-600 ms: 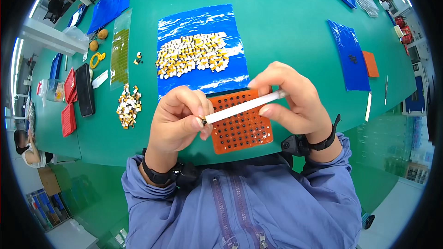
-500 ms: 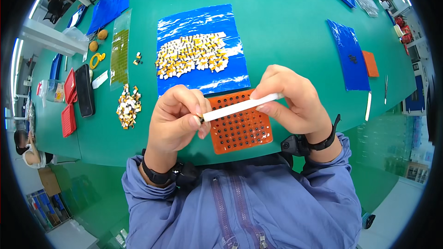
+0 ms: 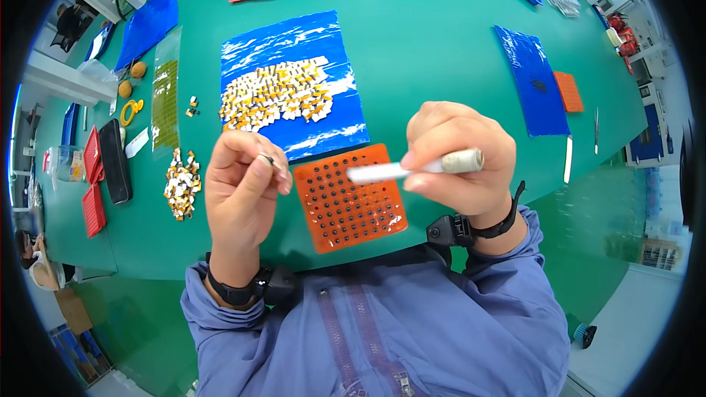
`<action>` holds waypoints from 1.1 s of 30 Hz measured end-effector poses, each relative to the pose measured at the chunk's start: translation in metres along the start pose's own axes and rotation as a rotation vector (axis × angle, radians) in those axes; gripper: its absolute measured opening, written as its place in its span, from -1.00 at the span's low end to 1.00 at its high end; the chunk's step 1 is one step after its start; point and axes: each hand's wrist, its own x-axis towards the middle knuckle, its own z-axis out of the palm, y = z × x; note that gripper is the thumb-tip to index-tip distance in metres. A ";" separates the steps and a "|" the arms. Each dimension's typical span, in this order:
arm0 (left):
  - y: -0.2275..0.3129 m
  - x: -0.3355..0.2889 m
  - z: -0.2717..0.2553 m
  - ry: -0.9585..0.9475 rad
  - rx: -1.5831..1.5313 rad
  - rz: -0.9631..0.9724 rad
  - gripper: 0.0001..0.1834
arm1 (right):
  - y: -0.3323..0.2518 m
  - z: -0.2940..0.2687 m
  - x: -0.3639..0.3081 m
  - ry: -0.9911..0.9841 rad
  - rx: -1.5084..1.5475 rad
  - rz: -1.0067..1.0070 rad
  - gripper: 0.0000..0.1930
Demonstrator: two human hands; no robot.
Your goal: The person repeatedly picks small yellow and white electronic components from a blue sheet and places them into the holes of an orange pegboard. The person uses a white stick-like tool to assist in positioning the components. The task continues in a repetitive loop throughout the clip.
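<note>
Both hands raised over the orange tray, each pinching one item.

My left hand (image 3: pixel 239 187) has its fingers (image 3: pixel 273 169) pinched narrow on one tiny dark component (image 3: pixel 268 159); my right hand (image 3: pixel 460 158) has its fingers closed around one slim white pen-like tool (image 3: pixel 412 169) with a grey end, its tip pointing toward the left hand. Under them, one square orange perforated plastic tray (image 3: pixel 349 198) lies flat on the green table (image 3: pixel 426 37), with small dark parts sitting in many of its holes; I cannot count them. Behind it, one blue plastic sheet (image 3: pixel 294 33) carries a heap of small yellow-and-white chips (image 3: pixel 276 93). A second, smaller pile of chips (image 3: pixel 181 182) lies bare on the table to the left.
</note>
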 end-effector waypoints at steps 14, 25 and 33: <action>0.001 0.002 -0.003 0.042 0.145 -0.047 -0.95 | -0.006 0.009 -0.008 -0.133 -0.076 -0.039 -0.80; 0.075 -0.012 -0.064 0.032 1.548 -0.132 -0.93 | -0.007 0.001 -0.005 -0.078 0.008 0.006 -0.75; 0.055 0.023 -0.072 -0.281 1.799 0.054 -0.86 | -0.002 0.002 -0.005 0.016 0.095 0.087 -0.84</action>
